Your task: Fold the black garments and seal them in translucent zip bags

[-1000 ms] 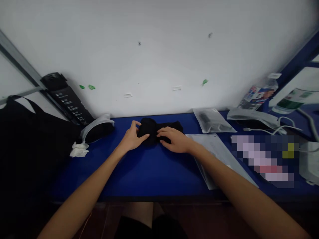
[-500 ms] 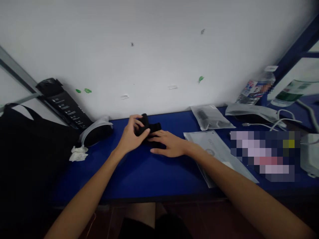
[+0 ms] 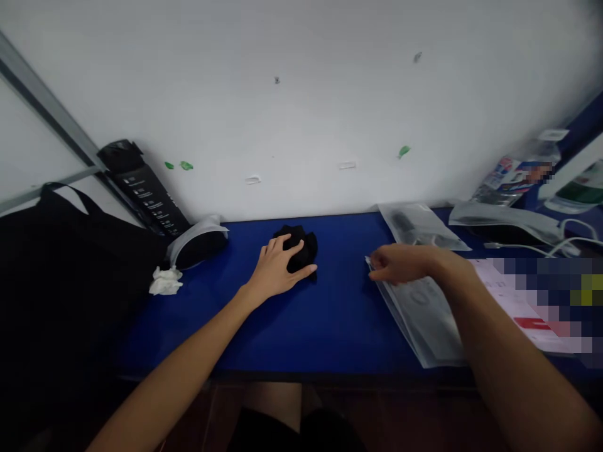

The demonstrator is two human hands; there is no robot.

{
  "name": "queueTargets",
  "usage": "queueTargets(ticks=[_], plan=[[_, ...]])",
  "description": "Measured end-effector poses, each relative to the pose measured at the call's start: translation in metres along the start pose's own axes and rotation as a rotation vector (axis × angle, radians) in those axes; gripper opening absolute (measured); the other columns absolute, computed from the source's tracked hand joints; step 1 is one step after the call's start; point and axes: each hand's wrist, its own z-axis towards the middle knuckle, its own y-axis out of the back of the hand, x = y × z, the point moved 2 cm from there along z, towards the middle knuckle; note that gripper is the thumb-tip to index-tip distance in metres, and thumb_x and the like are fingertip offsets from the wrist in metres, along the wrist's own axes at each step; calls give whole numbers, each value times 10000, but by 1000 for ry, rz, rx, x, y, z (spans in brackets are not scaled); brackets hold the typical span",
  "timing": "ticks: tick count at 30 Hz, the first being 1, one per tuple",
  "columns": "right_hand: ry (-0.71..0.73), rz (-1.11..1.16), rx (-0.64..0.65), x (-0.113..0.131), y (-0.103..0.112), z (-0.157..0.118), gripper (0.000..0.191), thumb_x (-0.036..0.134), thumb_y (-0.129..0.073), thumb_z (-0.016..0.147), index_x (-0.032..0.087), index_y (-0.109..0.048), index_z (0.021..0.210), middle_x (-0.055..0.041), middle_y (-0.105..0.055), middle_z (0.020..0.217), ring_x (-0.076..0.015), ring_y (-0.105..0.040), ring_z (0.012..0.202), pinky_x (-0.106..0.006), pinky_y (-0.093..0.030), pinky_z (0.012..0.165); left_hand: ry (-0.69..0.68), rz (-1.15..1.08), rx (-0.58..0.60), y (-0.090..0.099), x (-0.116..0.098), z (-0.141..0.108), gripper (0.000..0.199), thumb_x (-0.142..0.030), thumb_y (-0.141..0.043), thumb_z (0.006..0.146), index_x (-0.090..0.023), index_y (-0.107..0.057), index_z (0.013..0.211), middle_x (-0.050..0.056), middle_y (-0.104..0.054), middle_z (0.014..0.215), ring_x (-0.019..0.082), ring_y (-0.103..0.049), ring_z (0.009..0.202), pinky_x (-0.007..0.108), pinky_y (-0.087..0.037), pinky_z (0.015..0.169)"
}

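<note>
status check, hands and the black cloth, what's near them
Left hand spread on black cloth bundle. Right hand at edge of clear plastic sleeve. Crumpled white tissue left of left hand.

items: 2 | black cloth bundle (image 3: 301,248): crumpled, on blue tabletop (image 3: 330,333) | frosted plastic bag (image 3: 419,311): lying flat, well right

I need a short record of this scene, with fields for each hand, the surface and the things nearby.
Left hand: rests on top of a black cloth bundle
Right hand: fingers at the edge of a translucent plastic bag
Surface: blue table
Nearby: crumpled white tissue, black tote bag, plastic water bottle
</note>
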Motion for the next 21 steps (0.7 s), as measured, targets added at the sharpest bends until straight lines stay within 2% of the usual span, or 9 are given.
queueTargets(ticks=[2,3,7,11,13,14,17,19,21], plan=[[-3,50,249,-5,-4,-2,268,338,-700,844,235,-613,612,-26,-641,565,-179,-573,471,-318,-420,471,4,-30,47,-1,0,-2,795,-782,-544,942,-268,-544,1548,188,-384,1681,442,-307,1563,686,-314,1195],[9,51,315,-4,-6,-2,244,325,-659,871,237,-619,647,-25,-661,602,-184,-599,508,-319,-437,493,8,-41,65,-1,0,-2,817,-790,-520,948,-259,-519,1570,196,-364,1696,440,-292,1579,686,-306,1206],[106,39,168,10,-9,6,206,275,-625,891,239,-599,690,-17,-681,657,-192,-627,579,-315,-443,551,-39,-100,107,2,-3,1,790,-756,-447,1000,-216,-519,1573,202,-361,1699,405,-314,1592,662,-273,1252],[63,-62,-266,25,-14,15,133,293,-532,983,230,-635,928,-58,-736,816,-233,-678,708,-327,-443,638,-180,-328,191,9,-12,5,553,-641,-394,1072,-285,-754,1294,90,-651,1492,311,-504,1497,607,-205,1316],[47,-101,-451,34,-21,18,171,255,-476,1004,219,-629,1071,-82,-741,887,-254,-688,769,-337,-438,673,-225,-488,268,12,-19,5,552,-569,-336,1108,-292,-813,1122,57,-743,1353,273,-611,1396,562,-256,1314],[82,-87,-495,39,-27,19,212,221,-459,999,211,-615,1141,-87,-738,908,-257,-687,786,-341,-443,693,-237,-558,307,13,-22,4,549,-540,-335,1115,-286,-819,1081,54,-765,1305,262,-653,1341,538,-316,1292],[295,25,-475,57,-44,22,363,107,-467,921,180,-546,1267,-92,-724,953,-250,-677,812,-345,-466,744,-213,-695,310,8,-29,3,329,-459,-532,1069,-258,-780,1150,64,-796,1179,244,-732,1165,460,-497,1142],[396,53,-415,67,-53,23,358,51,-482,855,178,-572,1177,-100,-716,972,-250,-671,836,-346,-476,753,-156,-721,175,3,-28,3,251,-363,-663,995,-241,-730,1204,49,-792,1052,218,-749,1027,404,-560,1022],[427,41,-369,73,-58,24,292,15,-480,824,198,-622,1002,-97,-716,965,-249,-670,854,-351,-488,772,-89,-666,3,-3,-23,5,223,-279,-690,950,-226,-718,1165,26,-756,940,191,-725,910,356,-575,907]])
